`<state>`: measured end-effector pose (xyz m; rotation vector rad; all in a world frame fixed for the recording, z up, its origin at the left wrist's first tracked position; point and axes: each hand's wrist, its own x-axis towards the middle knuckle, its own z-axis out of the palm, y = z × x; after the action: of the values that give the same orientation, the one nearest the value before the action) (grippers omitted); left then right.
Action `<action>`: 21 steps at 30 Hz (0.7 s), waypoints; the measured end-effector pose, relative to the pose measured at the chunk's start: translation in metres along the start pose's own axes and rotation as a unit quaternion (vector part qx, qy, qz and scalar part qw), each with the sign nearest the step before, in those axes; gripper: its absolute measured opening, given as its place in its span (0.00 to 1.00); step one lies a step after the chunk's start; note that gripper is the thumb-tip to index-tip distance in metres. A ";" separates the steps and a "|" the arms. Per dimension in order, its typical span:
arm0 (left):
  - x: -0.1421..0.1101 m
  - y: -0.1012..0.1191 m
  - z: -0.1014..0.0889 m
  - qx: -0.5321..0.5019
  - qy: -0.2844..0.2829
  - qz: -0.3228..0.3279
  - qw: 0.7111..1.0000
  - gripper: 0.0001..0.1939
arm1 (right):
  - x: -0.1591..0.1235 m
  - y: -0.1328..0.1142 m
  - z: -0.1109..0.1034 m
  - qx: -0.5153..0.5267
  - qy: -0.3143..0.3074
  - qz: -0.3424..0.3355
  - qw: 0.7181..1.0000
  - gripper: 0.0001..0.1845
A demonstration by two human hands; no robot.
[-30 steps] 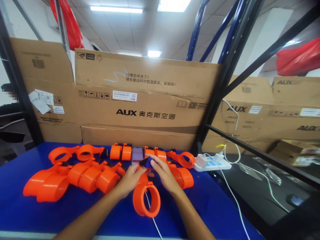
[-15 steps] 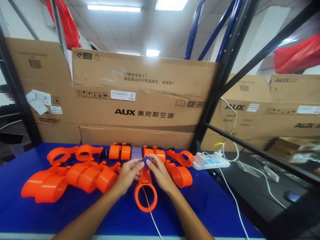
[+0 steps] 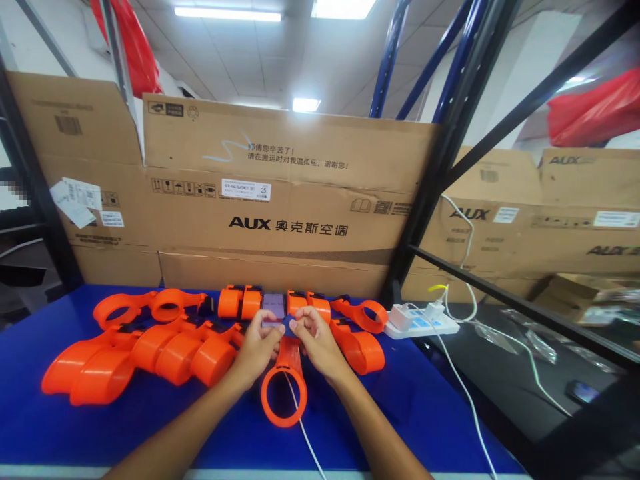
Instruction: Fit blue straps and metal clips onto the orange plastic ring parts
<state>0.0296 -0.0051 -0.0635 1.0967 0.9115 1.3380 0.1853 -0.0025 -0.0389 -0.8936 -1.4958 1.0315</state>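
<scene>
An orange plastic ring part (image 3: 283,390) with a stem lies on the blue table (image 3: 125,427) in front of me. My left hand (image 3: 257,350) and my right hand (image 3: 315,340) meet at the top of its stem, fingers pinched around a small dark blue piece (image 3: 289,323) there. The ring end points toward me and rests on the table. A white cable (image 3: 303,430) runs under the ring toward the table's near edge.
Several more orange ring parts (image 3: 150,347) lie in rows to the left and behind, others (image 3: 363,333) to the right. A phone (image 3: 273,305) stands at the back. A white power strip (image 3: 423,321) sits right. Cardboard boxes (image 3: 280,200) wall the back.
The ring part has come down from tilted upright to lying flat on the table and shifted slightly left. Both hands moved a little farther from me, still together at the stem.
</scene>
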 end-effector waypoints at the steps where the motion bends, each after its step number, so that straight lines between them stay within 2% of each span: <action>1: 0.000 0.001 0.000 -0.001 0.001 -0.002 1.000 0.27 | 0.000 0.000 0.000 -0.003 0.004 0.000 1.000 0.23; 7: -0.001 0.008 -0.001 0.004 -0.026 0.018 0.999 0.28 | -0.002 0.000 -0.003 -0.014 -0.001 0.004 1.000 0.23; 13: -0.002 0.002 0.000 0.021 -0.020 0.038 0.999 0.25 | 0.003 0.004 -0.001 -0.017 0.006 -0.020 1.000 0.24; 17: -0.001 0.000 0.000 0.019 -0.024 0.027 0.999 0.24 | 0.004 0.004 0.001 -0.012 0.024 -0.019 0.999 0.26; 19: 0.001 0.000 -0.001 0.004 -0.012 0.011 1.000 0.24 | 0.004 0.002 0.000 -0.017 0.025 -0.007 1.000 0.26; 21: 0.003 0.002 -0.002 -0.014 0.009 -0.009 1.000 0.25 | 0.003 0.000 -0.004 -0.014 0.015 0.045 0.999 0.25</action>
<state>0.0275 -0.0019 -0.0622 1.0541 0.9117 1.3452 0.1890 0.0009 -0.0381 -1.0003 -1.4592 1.0609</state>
